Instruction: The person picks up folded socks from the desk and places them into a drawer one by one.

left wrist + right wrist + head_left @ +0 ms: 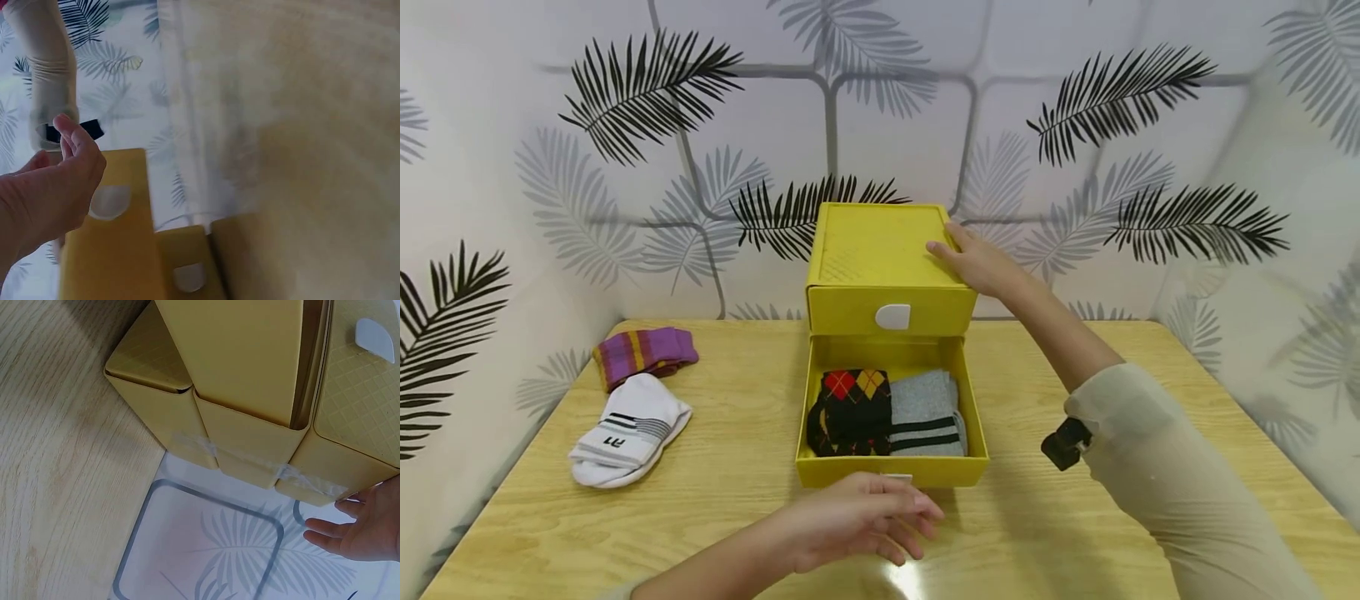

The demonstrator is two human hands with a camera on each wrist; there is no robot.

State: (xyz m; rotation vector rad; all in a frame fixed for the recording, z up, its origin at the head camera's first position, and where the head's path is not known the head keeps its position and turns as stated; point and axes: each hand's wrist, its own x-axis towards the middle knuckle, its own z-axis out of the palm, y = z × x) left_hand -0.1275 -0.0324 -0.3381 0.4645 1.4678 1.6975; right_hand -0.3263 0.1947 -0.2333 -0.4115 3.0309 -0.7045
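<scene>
A yellow drawer cabinet (880,250) stands on the table, its upper drawer closed behind a white tab handle (892,317). Below that, a drawer (891,473) is pulled out. Inside it, folded black argyle socks (853,408) lie at left beside grey socks (923,408) with black stripes. My right hand (985,260) rests against the top right edge of the cabinet, fingers extended; the right wrist view shows it by the cabinet's rear corner. In front of the pulled-out drawer hovers my left hand (861,521), fingers loosely bent and holding nothing. It partly hides that drawer's handle.
On the table's left side lie folded white socks (625,433) with black stripes, and purple socks (651,354) with orange bands just behind them. A leaf-patterned backdrop (895,142) rises behind the table. Clear tape (250,462) runs across the cabinet's side.
</scene>
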